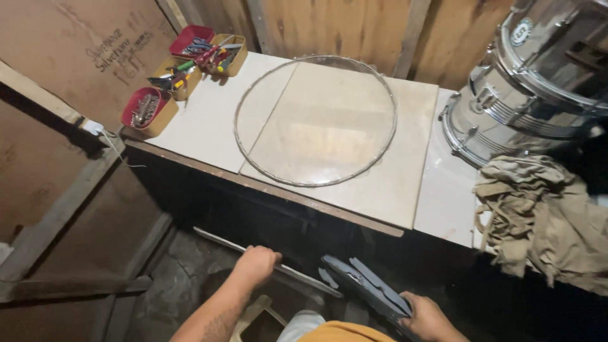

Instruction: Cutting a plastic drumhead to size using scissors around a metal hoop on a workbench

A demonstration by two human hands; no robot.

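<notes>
My left hand [256, 263] is closed around a long thin metal strip [221, 240] that runs below the front edge of the tiled workbench [202, 120]. Lower right, my right hand [425, 316] grips a bundle of flat dark grey strips [364, 288]. On the bench lies a clear round drum head with a metal hoop [235, 123]. Both hands are below the bench top, in the dark space in front of it.
Red and yellow trays [152, 109] of tools and hardware stand at the bench's back left. Shiny metal drums [506, 107] sit at the right, with a crumpled khaki cloth [544, 209] in front. Wooden boards wall the left and back.
</notes>
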